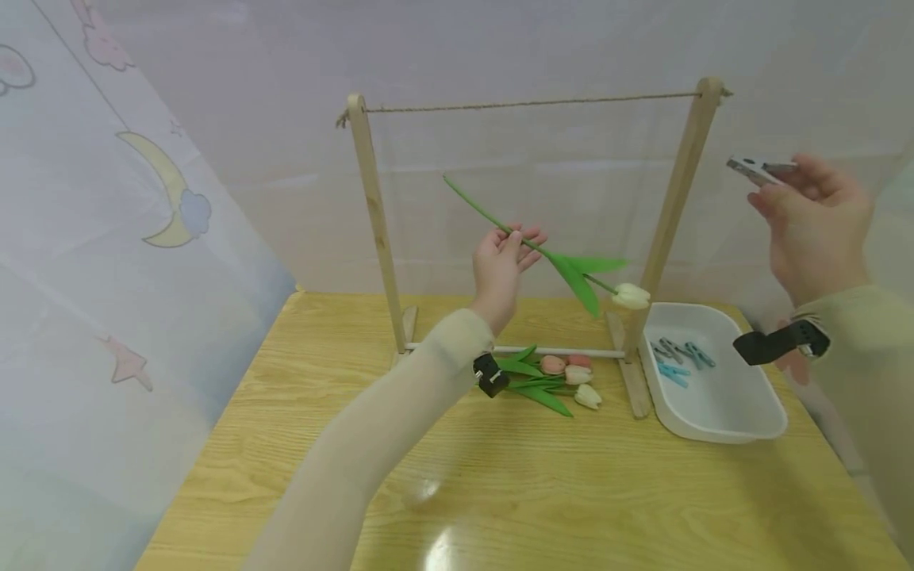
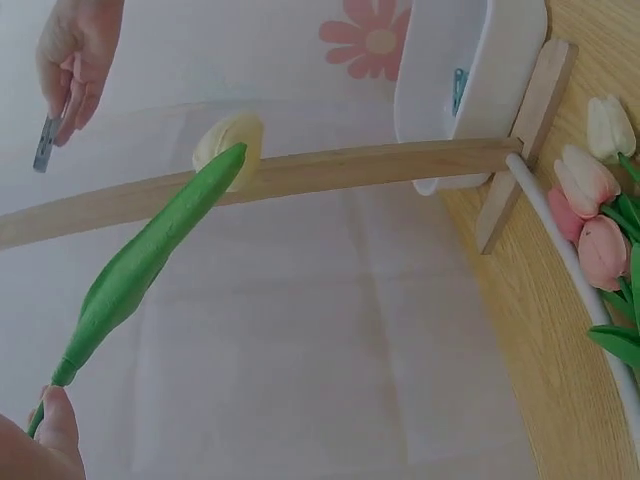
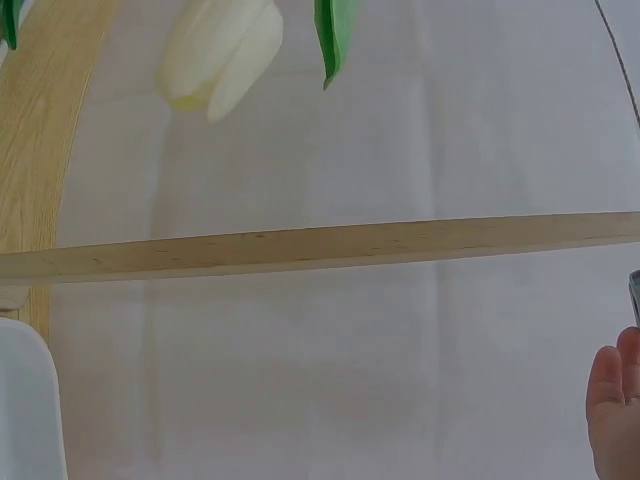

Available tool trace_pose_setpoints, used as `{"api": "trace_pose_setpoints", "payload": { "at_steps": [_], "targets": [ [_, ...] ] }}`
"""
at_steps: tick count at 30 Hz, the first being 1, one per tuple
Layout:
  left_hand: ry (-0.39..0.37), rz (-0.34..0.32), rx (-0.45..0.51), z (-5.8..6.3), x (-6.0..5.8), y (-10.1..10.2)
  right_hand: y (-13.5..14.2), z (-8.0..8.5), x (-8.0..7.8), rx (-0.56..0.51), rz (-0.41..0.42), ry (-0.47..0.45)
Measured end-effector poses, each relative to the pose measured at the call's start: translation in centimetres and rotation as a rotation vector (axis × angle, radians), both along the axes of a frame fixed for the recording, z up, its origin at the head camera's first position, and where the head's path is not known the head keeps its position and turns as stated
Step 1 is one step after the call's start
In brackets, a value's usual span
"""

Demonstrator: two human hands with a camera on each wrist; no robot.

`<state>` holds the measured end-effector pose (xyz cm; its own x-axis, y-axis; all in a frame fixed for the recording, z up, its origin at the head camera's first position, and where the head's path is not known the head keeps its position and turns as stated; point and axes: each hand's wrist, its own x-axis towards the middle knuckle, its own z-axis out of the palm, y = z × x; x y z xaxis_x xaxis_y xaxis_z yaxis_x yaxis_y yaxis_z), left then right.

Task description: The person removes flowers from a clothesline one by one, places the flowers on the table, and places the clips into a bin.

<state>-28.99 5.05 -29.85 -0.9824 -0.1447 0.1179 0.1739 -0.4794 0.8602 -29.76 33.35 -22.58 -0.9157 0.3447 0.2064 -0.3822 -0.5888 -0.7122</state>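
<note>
My left hand (image 1: 497, 270) pinches the green stem of an artificial white tulip (image 1: 571, 277) between thumb and fingers. The tulip slants in the air within the wooden stand, stem end up to the left and white bloom (image 2: 228, 150) down by the right post. Out to the right, my raised right hand (image 1: 821, 230) grips a grey clothespin (image 1: 753, 170), its tip pointing left. Above the tulip, a twine line (image 1: 528, 104) runs between the tops of the stand's two posts (image 1: 376, 214). Only the fingers of the right hand (image 3: 615, 400) show at the edge of the right wrist view.
Several pink and white tulips (image 1: 553, 365) lie on the wooden table (image 1: 500, 492) by the stand's white lower bar (image 1: 578, 351). Beside the right foot (image 1: 635, 388) sits a white plastic bin (image 1: 728, 432) with several blue and grey clothespins (image 1: 673, 374). A patterned cloth (image 1: 86, 317) hangs at left.
</note>
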Motion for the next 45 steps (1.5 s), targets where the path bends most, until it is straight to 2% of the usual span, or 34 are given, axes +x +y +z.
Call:
{"api": "trace_pose_setpoints", "payload": {
  "at_steps": [10, 16, 24, 29, 36, 45],
  "targets": [
    [-0.036, 0.003, 0.027, -2.0, 0.8, -1.0, 1.2, -2.8, 1.0, -0.113, 0.019, -0.066],
    [-0.08, 0.01, 0.05, -3.4, 1.2, -1.4, 1.7, -4.6, 1.7, -0.169, 0.02, -0.063],
    [-0.115, 0.029, 0.075, -5.2, 1.6, -2.1, 1.9, -6.5, 2.3, -0.162, 0.013, -0.078],
    [-0.166, 0.042, 0.094, -6.0, 1.8, -2.5, 2.3, -7.5, 2.5, -0.179, 0.016, -0.103],
    [-0.196, 0.064, 0.078, -7.4, 2.4, -2.9, 2.7, -9.7, 3.0, -0.161, 0.008, -0.137],
    [-0.22, 0.061, 0.055, -9.1, 3.2, -3.2, 2.8, -12.4, 3.0, -0.072, -0.061, -0.272]
  ]
}}
